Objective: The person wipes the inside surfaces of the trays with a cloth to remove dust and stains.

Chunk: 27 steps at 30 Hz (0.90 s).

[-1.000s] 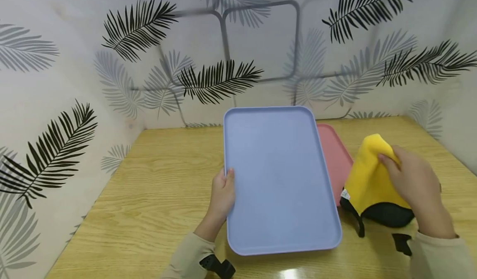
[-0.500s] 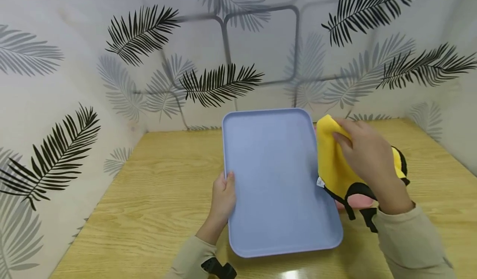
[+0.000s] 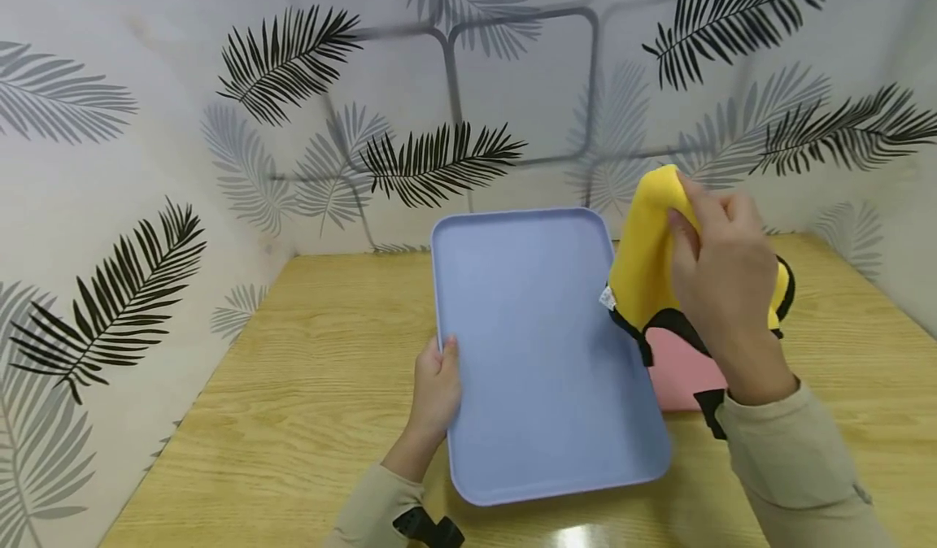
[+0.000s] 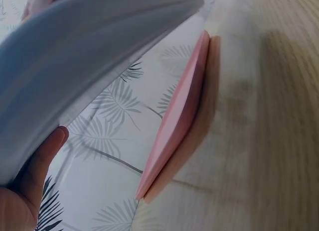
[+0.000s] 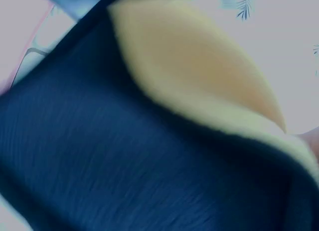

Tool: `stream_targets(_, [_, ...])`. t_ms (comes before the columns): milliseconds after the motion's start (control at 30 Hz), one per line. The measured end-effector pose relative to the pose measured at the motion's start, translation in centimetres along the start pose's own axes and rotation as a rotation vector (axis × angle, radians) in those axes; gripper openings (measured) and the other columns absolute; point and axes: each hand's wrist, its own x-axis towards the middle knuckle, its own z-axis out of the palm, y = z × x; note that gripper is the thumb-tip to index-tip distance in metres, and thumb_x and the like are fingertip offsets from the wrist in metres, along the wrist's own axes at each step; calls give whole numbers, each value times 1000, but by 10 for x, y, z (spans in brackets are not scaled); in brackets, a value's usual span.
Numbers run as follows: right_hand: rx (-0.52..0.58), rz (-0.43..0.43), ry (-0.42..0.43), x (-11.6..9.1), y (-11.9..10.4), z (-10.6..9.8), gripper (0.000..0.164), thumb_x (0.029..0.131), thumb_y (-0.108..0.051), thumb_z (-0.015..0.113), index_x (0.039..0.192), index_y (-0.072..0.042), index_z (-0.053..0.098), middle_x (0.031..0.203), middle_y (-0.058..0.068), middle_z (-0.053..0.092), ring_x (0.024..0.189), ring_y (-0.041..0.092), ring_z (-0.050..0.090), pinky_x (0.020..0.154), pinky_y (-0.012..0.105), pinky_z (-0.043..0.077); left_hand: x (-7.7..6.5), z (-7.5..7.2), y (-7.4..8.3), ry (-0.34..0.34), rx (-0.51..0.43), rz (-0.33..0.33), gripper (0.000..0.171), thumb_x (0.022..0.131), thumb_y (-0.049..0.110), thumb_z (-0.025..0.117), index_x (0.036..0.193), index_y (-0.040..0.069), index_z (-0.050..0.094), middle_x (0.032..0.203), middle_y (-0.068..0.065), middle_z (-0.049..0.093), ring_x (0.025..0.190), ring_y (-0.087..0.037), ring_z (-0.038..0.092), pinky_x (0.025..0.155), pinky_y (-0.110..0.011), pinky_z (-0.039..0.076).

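A blue tray (image 3: 542, 361) and a pink tray (image 3: 677, 381) look like smooth, matt plastic, the yellow cloth (image 3: 644, 259) looks soft and matt with dark fabric edging (image 3: 669, 318), and the wood-grained table (image 3: 322, 369) is glossy (it reflects light).

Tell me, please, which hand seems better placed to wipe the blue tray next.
Probably the right hand: it pinches the cloth near the right edge of the blue tray, while the left hand is busy gripping its left edge.
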Motion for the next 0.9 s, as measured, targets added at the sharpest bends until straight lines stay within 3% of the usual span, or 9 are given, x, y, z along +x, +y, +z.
stream_targets(67, [50, -14, 35, 1, -3, 1, 30, 89, -8, 52, 118, -1, 56, 86, 25, 48, 67, 36, 44, 55, 45, 34, -1, 0, 0, -10, -4, -3, 27, 97, 8, 34, 103, -13, 50, 73, -11, 52, 64, -14, 50, 56, -27, 42])
stream_targets(133, [90, -28, 14, 4, -7, 3, 28, 89, -7, 52, 116, 1, 56, 90, 25, 52, 75, 38, 47, 62, 47, 37, -2, 1, 0, -18, -15, -9, 27, 97, 8, 34, 104, -12, 50, 75, -12, 54, 64, -14, 52, 57, -28, 44])
stream_targets(267, [102, -39, -198, 8, -16, 9, 29, 90, -8, 51, 116, 2, 55, 100, 24, 57, 87, 38, 51, 73, 50, 40, -5, 3, 1, -23, -27, -18, 28, 97, 9, 34, 106, -12, 49, 77, -13, 55, 66, -14, 53, 58, -29, 45])
stream_targets(367, [91, -28, -380, 10, -22, 18, 29, 91, -12, 49, 117, 1, 55, 105, 22, 58, 90, 36, 53, 75, 49, 41, -7, 5, 3, -31, -38, -19, 27, 97, 9, 34, 106, -13, 49, 77, -13, 54, 66, -14, 53, 59, -29, 45])
stream_targets(467, [73, -23, -504, 11, -28, 30, 30, 92, -14, 48, 118, 0, 54, 109, 20, 57, 90, 33, 53, 76, 46, 42, -11, 8, 3, -55, -49, -19, 28, 97, 8, 33, 107, -13, 48, 79, -14, 54, 69, -16, 53, 61, -29, 45])
stream_targets(700, [32, -34, -689, 10, -41, 57, 33, 92, -17, 47, 123, -4, 52, 112, 17, 57, 85, 30, 54, 70, 42, 43, -19, 17, 4, -85, -38, -13, 28, 97, 9, 34, 109, -12, 48, 81, -14, 55, 71, -15, 53, 61, -28, 45])
stream_targets(900, [24, -20, -753, 13, -39, 70, 35, 93, -18, 47, 126, -5, 49, 116, 17, 54, 88, 31, 54, 68, 42, 44, -24, 24, 7, -104, -34, 5, 27, 97, 8, 34, 108, -12, 48, 80, -12, 53, 70, -14, 51, 59, -27, 44])
